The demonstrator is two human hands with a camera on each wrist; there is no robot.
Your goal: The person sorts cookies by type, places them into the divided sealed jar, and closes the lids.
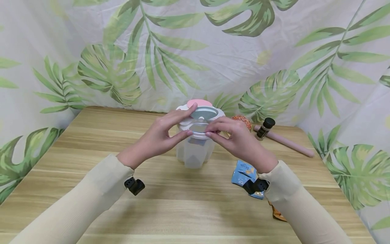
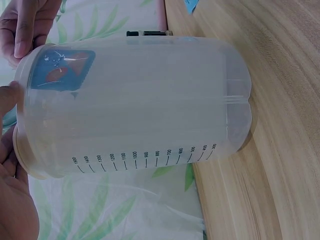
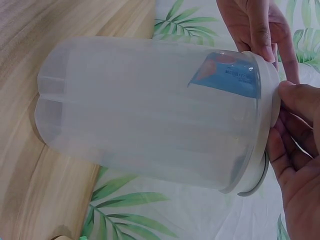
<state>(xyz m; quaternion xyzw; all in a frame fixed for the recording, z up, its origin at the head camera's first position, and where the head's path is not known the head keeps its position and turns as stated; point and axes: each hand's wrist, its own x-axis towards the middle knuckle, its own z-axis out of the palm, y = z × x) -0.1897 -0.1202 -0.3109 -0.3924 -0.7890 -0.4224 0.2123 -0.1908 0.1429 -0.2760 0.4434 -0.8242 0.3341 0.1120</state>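
The clear container [image 1: 196, 157] is stood on the table [image 1: 170, 210], between the hands, with a blue packet [image 2: 62, 70] seen inside, just under the lid [image 1: 199, 136]. The lid is gripped between thumb and fingers by the left hand [image 1: 161, 134], while its front edge is pinched by the right hand [image 1: 237, 137]. Pressure is best applied evenly from both sides, the packet's edge clear of the rim, so nothing is trapped or tipped.

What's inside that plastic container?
The container seems to hold a blue packet near its top. Anything else can't be made out: the lid and cloudy walls obscure the view.
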